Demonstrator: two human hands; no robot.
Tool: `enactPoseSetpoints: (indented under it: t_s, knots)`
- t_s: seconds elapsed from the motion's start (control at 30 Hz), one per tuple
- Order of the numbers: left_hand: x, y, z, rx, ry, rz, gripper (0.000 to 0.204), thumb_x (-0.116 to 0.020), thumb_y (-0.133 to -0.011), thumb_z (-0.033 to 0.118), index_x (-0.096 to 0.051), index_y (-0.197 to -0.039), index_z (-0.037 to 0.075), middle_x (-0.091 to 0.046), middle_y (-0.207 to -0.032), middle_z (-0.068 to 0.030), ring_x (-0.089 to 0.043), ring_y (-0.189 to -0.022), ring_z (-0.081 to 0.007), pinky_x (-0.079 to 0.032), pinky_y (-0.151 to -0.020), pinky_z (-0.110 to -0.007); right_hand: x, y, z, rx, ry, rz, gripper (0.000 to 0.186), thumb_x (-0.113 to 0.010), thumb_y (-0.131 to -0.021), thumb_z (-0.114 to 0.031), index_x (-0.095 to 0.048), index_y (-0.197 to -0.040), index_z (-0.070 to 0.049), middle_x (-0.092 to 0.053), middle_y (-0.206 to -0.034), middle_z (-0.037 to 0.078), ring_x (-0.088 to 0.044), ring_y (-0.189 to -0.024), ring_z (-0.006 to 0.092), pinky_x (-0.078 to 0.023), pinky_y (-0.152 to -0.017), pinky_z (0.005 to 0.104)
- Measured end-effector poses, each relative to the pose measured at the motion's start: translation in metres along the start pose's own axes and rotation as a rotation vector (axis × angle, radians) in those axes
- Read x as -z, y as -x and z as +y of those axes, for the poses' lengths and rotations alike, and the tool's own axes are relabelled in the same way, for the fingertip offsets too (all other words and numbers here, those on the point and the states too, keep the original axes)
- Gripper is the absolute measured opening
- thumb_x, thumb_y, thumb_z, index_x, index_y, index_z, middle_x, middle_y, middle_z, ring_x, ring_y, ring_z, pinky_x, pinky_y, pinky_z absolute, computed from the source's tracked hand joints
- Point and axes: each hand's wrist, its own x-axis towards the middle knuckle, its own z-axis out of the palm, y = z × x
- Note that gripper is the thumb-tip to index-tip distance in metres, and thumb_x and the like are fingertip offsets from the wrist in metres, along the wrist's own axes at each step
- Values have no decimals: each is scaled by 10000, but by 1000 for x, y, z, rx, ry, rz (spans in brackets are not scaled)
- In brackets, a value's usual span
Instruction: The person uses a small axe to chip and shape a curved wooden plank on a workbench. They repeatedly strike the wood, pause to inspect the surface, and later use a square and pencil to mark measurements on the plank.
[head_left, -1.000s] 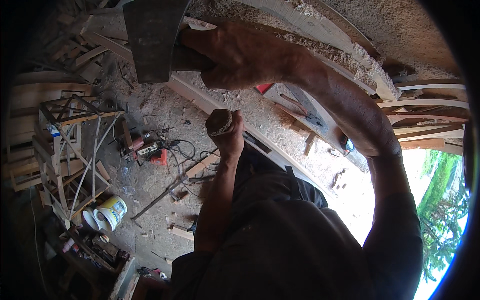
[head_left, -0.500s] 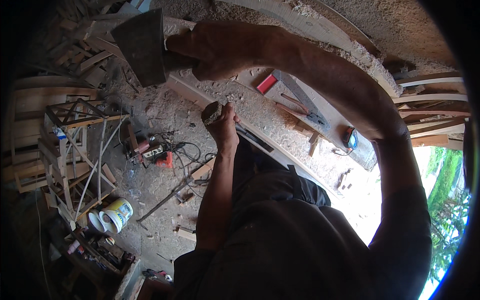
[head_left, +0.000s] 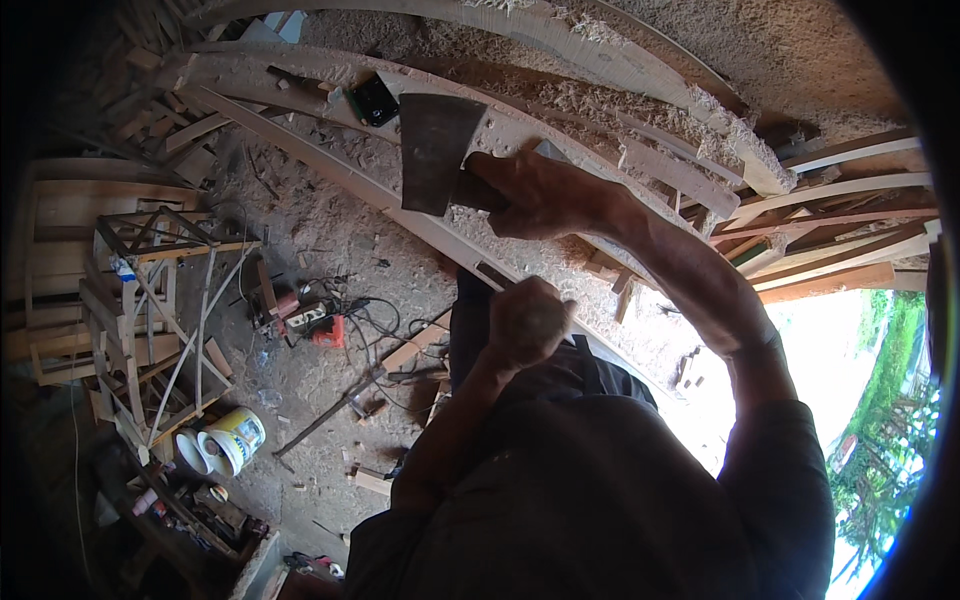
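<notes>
My right hand [head_left: 530, 195] is closed round the short handle of an axe, close to its broad dark steel head [head_left: 435, 150], which is above the long pale timber [head_left: 330, 175]. My left hand [head_left: 528, 320] is closed in a fist lower down over that timber, on what looks like a round wooden handle, largely covered by my fingers. A dark slot [head_left: 497, 275] in the timber shows just above this fist. A dark box-like object [head_left: 373, 99] lies beyond the axe head.
Curved timbers with shavings [head_left: 690, 100] line the back and right. On the floor at left are a wooden frame [head_left: 170, 250], white buckets [head_left: 235, 440], cords with a red power tool [head_left: 328, 332], and scrap wood. Bright greenery [head_left: 880, 400] shows outdoors at right.
The axe and my right hand have shifted down and to the right in view. My left hand has also moved down and right, lower on the timber.
</notes>
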Motion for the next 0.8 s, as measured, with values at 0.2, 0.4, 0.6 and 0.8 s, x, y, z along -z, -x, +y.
enactPoseSetpoints:
  t_s: [0.2,0.4,0.6,0.8]
  knots:
    - [28,-14,-33,446,277,444,164,-745,-882,59,-590,-857,12,-637,-760,-41,-607,-650,-128,-499,-594,-306,-29,68,15,-169,-246,261,504,-726,-820,-144,-544,-1267,0,-694,-982,216,-693,-912,315,-531,-796,438]
    - [14,-17,-3,382,166,334,164,-754,-882,65,-598,-911,22,-636,-777,-43,-610,-688,-137,-514,-650,-314,-63,116,38,-171,-184,455,495,-745,-805,-163,-566,-1238,-2,-689,-900,208,-708,-850,309,-541,-737,436]
    - [0,-14,3,405,126,337,195,-771,-881,99,-587,-880,33,-635,-762,-40,-611,-681,-141,-507,-649,-317,-64,159,32,-309,-424,457,587,-748,-833,-199,-514,-1327,14,-662,-842,143,-677,-709,177,-536,-634,355]
    - [-41,7,7,144,-197,309,158,-738,-893,45,-582,-871,29,-629,-793,-55,-617,-727,-171,-496,-666,-335,-64,192,21,-285,-550,493,611,-738,-857,-186,-487,-1367,36,-657,-837,122,-641,-693,148,-529,-642,322]
